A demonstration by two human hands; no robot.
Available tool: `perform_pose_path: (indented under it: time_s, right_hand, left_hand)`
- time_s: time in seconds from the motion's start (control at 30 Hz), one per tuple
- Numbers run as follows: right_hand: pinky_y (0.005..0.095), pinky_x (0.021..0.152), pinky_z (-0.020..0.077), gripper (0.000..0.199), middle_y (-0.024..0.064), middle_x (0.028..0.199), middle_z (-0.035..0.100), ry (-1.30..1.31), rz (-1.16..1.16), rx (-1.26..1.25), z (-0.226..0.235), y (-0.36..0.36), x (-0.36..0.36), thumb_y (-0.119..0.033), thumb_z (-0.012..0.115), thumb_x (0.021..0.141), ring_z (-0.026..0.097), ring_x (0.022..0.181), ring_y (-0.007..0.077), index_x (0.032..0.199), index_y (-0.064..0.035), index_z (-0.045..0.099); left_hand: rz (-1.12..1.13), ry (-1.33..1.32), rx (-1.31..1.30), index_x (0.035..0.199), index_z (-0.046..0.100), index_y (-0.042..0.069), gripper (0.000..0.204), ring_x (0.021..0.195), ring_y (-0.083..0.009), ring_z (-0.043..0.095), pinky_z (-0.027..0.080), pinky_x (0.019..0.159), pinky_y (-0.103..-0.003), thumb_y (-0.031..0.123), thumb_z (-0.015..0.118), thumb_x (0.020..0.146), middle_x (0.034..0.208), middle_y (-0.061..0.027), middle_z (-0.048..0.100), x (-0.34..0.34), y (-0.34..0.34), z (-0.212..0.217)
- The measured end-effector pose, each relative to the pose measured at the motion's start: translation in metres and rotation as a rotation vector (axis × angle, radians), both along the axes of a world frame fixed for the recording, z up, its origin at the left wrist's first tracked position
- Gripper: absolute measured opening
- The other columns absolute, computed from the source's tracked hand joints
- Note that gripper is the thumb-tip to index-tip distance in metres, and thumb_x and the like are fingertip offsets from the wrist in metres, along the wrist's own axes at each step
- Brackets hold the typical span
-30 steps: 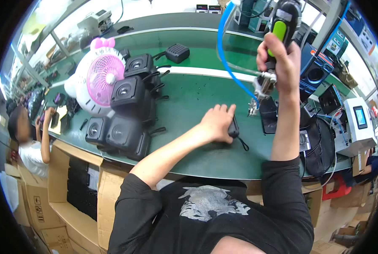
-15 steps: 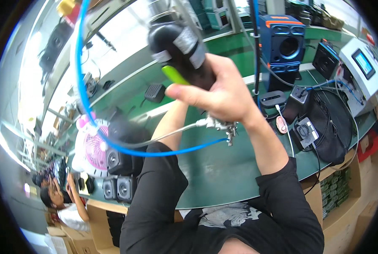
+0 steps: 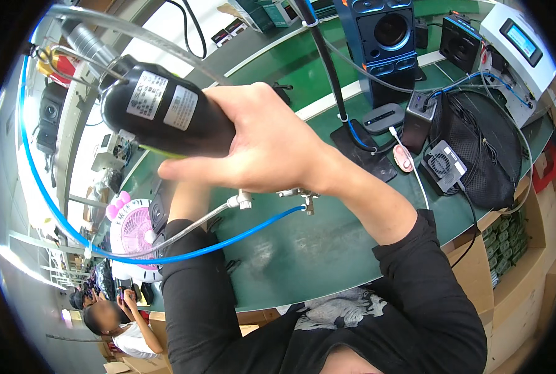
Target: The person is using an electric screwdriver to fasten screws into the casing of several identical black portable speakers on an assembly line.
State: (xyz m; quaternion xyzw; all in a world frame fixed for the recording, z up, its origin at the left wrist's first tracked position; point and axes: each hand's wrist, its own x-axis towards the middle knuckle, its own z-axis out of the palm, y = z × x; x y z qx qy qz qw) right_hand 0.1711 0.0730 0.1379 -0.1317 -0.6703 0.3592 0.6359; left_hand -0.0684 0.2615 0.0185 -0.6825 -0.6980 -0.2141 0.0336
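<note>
A black power screwdriver (image 3: pixel 166 112) with white labels and a metal upper end fills the upper left, close to the camera. My right hand (image 3: pixel 272 140) is closed round its body, with the thumb along the near side. Under that hand sits a metal fitting (image 3: pixel 308 204), joined to a blue hose (image 3: pixel 228 243). A clear tube (image 3: pixel 184 232) runs to a metal connector beside it. The screwdriver's lower end is hidden behind my right hand. My left forearm (image 3: pixel 189 202) reaches up behind the tool, and the left hand itself is hidden.
Blue-and-black speakers (image 3: pixel 390 37) stand at the back, near a black pole (image 3: pixel 328 68). To the right are a mesh bag (image 3: pixel 493 156) with cables and a white machine (image 3: pixel 518 43) with a screen. A pink fan (image 3: pixel 131 234) and another person (image 3: pixel 125 324) are at the left.
My right hand has brought the screwdriver left and turned it more sideways, and the hoses swung left with it. The view has shifted, and the speakers by the pink fan are now mostly covered.
</note>
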Motion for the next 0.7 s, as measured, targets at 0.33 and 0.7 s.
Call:
perform_pose_path:
  time_s: [0.33,0.7]
  right_hand:
    - [0.0367,0.069,0.0534,0.053,0.0243,0.076,0.066,-0.025,-0.014,0.056,0.000,0.000,-0.002,-0.042,0.080,0.069,0.069,0.072,0.0347,0.082,0.0072,0.064]
    - [0.0217,0.049,0.0386,0.034,0.0012,0.068,0.056,-0.091,0.022,-0.086,-0.002,-0.007,0.004,-0.029,0.073,0.086,0.051,0.052,0.0074,0.099,0.0000,0.061]
  left_hand:
    - [0.001,0.105,0.009,0.136,0.034,-0.003,0.097,0.121,-0.0409,0.045,0.044,0.102,-0.045,0.028,0.082,0.057,0.130,-0.0235,0.044,-0.017,0.004,0.012]
    - [-0.120,0.156,0.243,0.135,0.035,-0.002,0.092,0.121,-0.0404,0.044,0.044,0.102,-0.045,0.024,0.080,0.058,0.130,-0.0222,0.045,-0.024,-0.073,0.035]
